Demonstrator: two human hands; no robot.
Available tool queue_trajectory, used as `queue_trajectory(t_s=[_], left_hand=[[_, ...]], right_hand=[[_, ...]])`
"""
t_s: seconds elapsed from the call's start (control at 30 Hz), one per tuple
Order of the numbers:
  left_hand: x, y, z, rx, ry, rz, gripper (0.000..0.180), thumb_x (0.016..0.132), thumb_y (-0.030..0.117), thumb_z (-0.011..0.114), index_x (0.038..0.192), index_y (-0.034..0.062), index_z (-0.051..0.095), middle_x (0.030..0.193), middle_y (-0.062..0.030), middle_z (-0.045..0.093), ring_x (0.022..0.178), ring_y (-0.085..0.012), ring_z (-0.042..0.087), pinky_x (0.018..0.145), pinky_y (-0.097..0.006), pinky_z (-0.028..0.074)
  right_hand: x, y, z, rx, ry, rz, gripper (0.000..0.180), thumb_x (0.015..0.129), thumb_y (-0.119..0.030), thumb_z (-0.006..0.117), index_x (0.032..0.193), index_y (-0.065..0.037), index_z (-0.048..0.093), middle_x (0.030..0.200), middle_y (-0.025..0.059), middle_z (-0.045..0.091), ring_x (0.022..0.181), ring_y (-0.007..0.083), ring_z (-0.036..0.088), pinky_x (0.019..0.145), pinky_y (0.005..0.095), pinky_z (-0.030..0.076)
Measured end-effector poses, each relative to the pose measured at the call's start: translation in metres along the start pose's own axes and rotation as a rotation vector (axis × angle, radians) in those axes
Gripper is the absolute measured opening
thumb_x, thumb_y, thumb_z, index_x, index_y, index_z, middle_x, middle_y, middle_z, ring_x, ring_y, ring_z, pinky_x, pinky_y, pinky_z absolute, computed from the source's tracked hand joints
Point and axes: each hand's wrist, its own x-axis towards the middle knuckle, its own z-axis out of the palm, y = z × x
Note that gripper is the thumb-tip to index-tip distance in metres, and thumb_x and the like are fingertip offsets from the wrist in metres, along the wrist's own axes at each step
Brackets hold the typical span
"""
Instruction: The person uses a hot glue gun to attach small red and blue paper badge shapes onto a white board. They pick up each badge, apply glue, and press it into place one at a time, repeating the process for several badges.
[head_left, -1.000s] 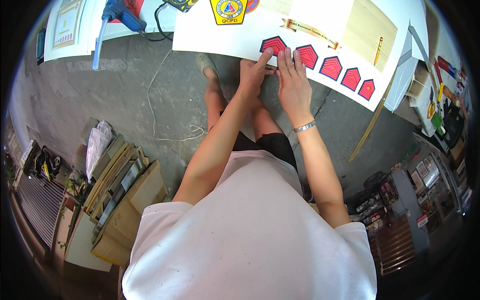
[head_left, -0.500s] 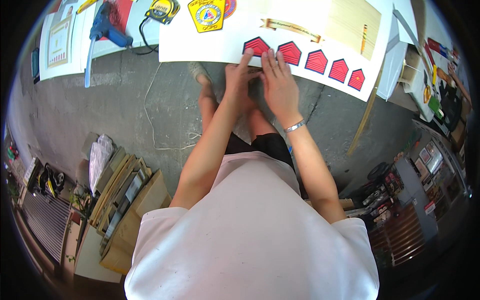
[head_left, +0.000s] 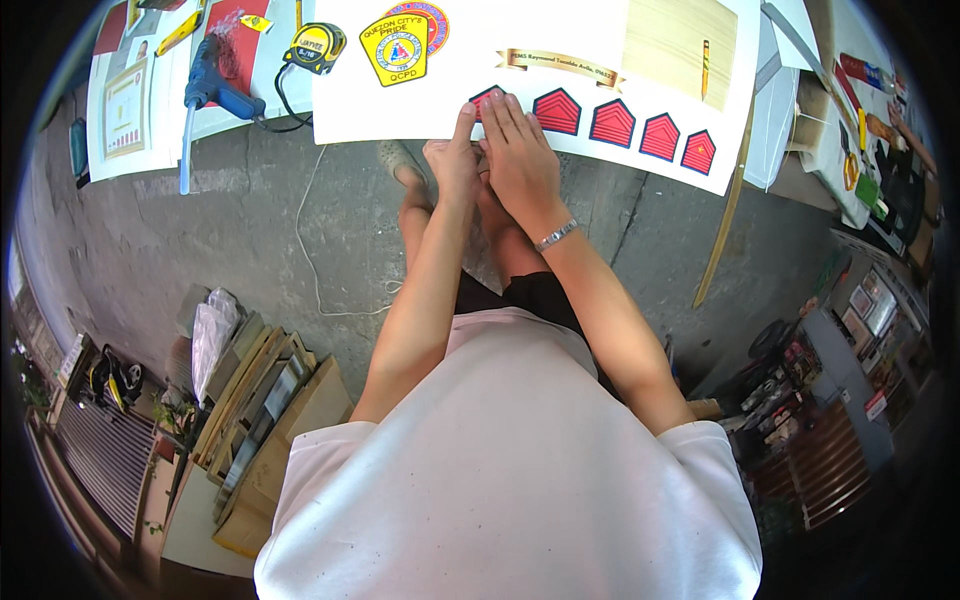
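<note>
Along the near edge of a white board (head_left: 420, 115) runs a row of red, blue-bordered house-shaped patches. The leftmost patch (head_left: 487, 97) is partly covered by my right hand (head_left: 522, 160), which lies flat on it with fingers stretched out. Beside it, my left hand (head_left: 453, 165) sits at the board's edge; one digit points up against that patch, and its other fingers are folded or hidden. The second red patch (head_left: 557, 112) is just right of my right fingertips. Further up are a yellow shield emblem (head_left: 393, 55) and a tan ribbon banner (head_left: 560, 66).
A blue glue gun (head_left: 225, 90) and a yellow-black tape measure (head_left: 313, 48) lie to the left. A pencil (head_left: 706, 72) rests on the board's wood-coloured panel. Cardboard sheets (head_left: 285, 440) lean at lower left. A cord (head_left: 308, 240) trails on the floor. Another person's arm (head_left: 912, 145) shows far right.
Both hands have shifted slightly left in the view along with the board. My right fingers have slid further over the leftmost patch, hiding more of it.
</note>
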Motion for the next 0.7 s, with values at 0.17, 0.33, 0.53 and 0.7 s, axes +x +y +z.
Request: queue_trajectory(t_s=[0.17,0.33,0.53,0.7], left_hand=[[0.0,-0.002,-0.003,0.027,0.0,0.006,0.025,0.091,0.018,0.081,0.101,-0.0026,0.071,0.088,-0.0049,0.069,0.066,-0.0089,0.058,0.052,-0.026,0.043],[0.002,-0.005,-0.006,0.03,-0.024,0.062,0.032,0.09,0.02,0.083,0.105,-0.0053,0.071,0.094,-0.0074,0.071,0.074,-0.0113,0.061,0.061,-0.027,0.048],[0.001,0.005,-0.008,0.12,0.001,-0.12,0.032,0.09,0.019,0.082,0.106,-0.0062,0.071,0.095,-0.0073,0.071,0.071,-0.0098,0.06,0.056,-0.025,0.046],[-0.001,0.006,-0.006,0.063,-0.045,-0.03,0.031,0.091,0.018,0.08,0.107,-0.0064,0.07,0.096,-0.0081,0.071,0.069,-0.0113,0.062,0.053,-0.027,0.049]], right_hand=[[-0.011,-0.005,-0.005,-0.035,-0.089,0.029,0.049,0.101,-0.022,0.057,0.146,-0.004,0.053,0.153,0.0123,0.053,0.145,0.026,0.046,0.119,0.0431,0.038],[-0.007,-0.003,-0.01,-0.035,-0.121,-0.003,0.048,0.103,-0.024,0.055,0.146,-0.003,0.053,0.154,0.014,0.052,0.144,0.0279,0.047,0.118,0.0445,0.04],[0.017,-0.006,-0.021,0.014,-0.188,0.032,0.048,0.105,-0.024,0.052,0.149,-0.003,0.05,0.154,0.0154,0.051,0.145,0.0288,0.046,0.117,0.0445,0.041],[0.026,-0.007,-0.008,-0.091,-0.112,-0.034,0.049,0.106,-0.023,0.051,0.151,-0.003,0.047,0.155,0.0166,0.049,0.145,0.0299,0.045,0.117,0.0447,0.04]])
